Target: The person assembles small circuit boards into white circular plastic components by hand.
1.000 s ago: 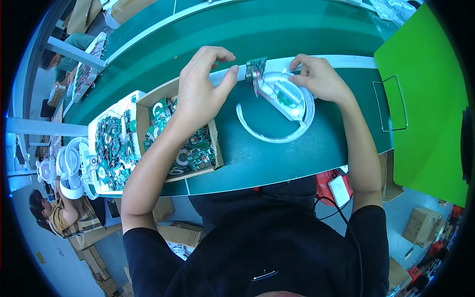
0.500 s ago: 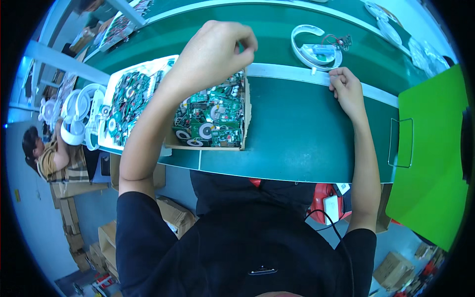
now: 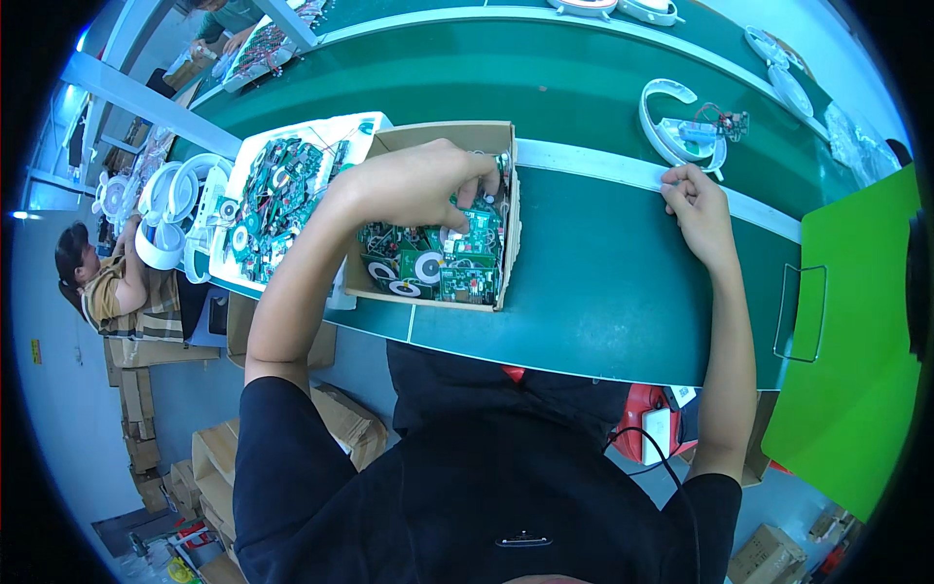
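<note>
My left hand [image 3: 428,187] reaches into an open cardboard box [image 3: 505,263] filled with green circuit boards [image 3: 465,284]. Its thumb and fingers are bent and spread over the boards, touching or just above one near the box's right side. My right hand [image 3: 697,202] rests by the white ledge at the right, fingers curled in, with nothing visible in them. Just beyond it lies a white C-shaped plastic housing [image 3: 654,122]. Wires lead from that housing to a small circuit board [image 3: 733,127].
Left of the box, a white foam tray [image 3: 227,261] holds a heap of small boards. White ring-shaped housings [image 3: 161,243] are stacked further left, near a seated person [image 3: 105,282]. A bright green panel [image 3: 851,341] with a wire handle stands at the right. Clear plastic bags [image 3: 856,141] lie behind it.
My left hand has come down from above the box into it, onto the circuit boards. My right hand stays near the ledge, fingers still curled. The whole view has shifted slightly.
</note>
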`<state>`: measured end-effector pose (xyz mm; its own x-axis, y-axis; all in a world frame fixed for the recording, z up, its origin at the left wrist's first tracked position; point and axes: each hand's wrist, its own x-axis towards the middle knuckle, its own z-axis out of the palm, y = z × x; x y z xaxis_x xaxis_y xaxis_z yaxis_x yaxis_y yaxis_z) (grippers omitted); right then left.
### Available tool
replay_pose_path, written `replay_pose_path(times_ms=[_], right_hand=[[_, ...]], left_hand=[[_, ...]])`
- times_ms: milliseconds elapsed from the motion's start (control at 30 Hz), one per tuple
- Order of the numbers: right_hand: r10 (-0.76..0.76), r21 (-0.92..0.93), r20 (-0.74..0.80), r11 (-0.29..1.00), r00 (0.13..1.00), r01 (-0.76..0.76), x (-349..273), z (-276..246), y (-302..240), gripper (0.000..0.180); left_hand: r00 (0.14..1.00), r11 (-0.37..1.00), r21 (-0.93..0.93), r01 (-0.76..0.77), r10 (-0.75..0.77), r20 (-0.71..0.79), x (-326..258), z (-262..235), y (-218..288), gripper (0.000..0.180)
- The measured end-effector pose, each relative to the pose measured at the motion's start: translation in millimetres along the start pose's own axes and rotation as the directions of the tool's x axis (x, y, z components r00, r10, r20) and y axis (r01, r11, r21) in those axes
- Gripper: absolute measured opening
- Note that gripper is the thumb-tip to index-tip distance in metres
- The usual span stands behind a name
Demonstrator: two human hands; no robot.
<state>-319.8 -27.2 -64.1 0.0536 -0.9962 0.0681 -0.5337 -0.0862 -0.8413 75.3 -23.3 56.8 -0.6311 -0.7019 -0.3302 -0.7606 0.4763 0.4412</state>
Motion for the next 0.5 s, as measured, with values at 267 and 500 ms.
replay_pose_path(times_ms=[267,500], right_hand=[[0.049,0.080,-0.006,0.996,0.999,-0.049,-2,4,-12,0.013],[0.056,0.081,-0.012,0.995,0.998,-0.055,0,0,-6,0.010]], left_hand=[[0.874,0.772,-0.608,-0.186,-0.153,-0.462,14,2,-53,0.016],[0.709,0.921,-0.282,-0.268,-0.010,-0.705,28,10,-62,0.018]])
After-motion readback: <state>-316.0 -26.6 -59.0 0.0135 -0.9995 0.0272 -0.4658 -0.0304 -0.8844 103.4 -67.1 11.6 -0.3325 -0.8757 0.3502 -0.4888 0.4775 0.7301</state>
